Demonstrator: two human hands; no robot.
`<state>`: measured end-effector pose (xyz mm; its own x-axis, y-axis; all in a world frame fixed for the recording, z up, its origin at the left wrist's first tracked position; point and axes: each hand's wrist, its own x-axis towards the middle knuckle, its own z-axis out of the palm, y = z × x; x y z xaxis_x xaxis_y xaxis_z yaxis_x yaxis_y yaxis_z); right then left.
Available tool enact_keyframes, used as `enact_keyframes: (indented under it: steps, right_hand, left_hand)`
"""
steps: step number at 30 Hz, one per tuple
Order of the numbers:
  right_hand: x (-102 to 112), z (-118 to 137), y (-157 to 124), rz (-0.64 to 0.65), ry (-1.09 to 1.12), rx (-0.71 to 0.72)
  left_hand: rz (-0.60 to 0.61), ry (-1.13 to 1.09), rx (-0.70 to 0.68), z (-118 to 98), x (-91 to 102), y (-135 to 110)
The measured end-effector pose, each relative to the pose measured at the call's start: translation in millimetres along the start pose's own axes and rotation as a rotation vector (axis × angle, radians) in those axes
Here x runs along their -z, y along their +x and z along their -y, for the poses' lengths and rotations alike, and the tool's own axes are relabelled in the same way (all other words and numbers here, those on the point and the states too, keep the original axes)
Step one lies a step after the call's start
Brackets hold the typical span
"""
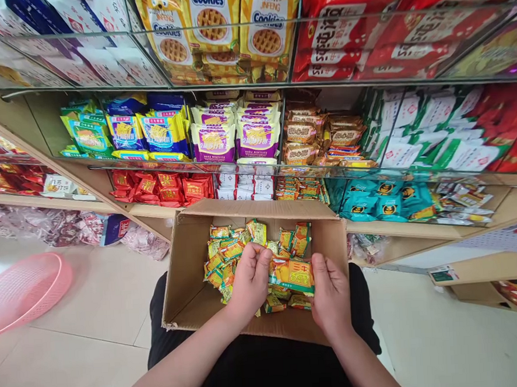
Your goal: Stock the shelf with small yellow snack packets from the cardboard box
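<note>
An orange and green snack packet [292, 275] with yellow lettering is held level between my two hands, above an open cardboard box [186, 268]. My left hand [249, 281] is closed, its thumb and forefinger pinched together at the packet's left end; the exact grip there is partly hidden. At the right end, my right hand [332, 294] grips the packet with the thumb on top and the fingers behind. Below them, many small yellow, orange and green packets [232, 250] lie loose in the box. The box rests on my lap, over black trousers [160, 301].
Glass-fronted shelves [234, 90] of packaged biscuits rise just beyond the box. Teal packets [368, 203] and red packets [162, 186] fill the lowest bins. A pink plastic basket [32, 289] stands on the tiled floor [96, 343] at left. Plastic-wrapped goods [68, 225] lie under the shelves.
</note>
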<state>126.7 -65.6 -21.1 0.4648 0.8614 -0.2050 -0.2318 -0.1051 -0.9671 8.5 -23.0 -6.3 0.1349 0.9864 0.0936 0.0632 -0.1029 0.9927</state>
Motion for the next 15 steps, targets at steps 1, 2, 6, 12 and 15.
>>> enact_keyframes:
  steps: [1, 2, 6, 12, 15]
  right_hand:
    - [1, 1, 0, 0.002, -0.008, 0.006]
    - [2, 2, 1, 0.022, -0.042, 0.014]
    - [22, 9, 10, 0.353, -0.262, 0.108]
    - [48, 27, 23, 0.594, -0.372, -0.004]
    - [52, 45, 26, 0.615, -0.254, -0.019]
  left_hand:
    - [-0.018, 0.003, -0.004, 1, -0.1, -1]
    - [-0.026, 0.01, -0.011, 1, 0.4, -1]
    - [0.05, 0.082, -0.085, -1, 7.0, 3]
    - [0.366, 0.239, -0.218, -18, -0.9, 17]
    - [0.444, 0.258, -0.283, -29, -11.9, 23]
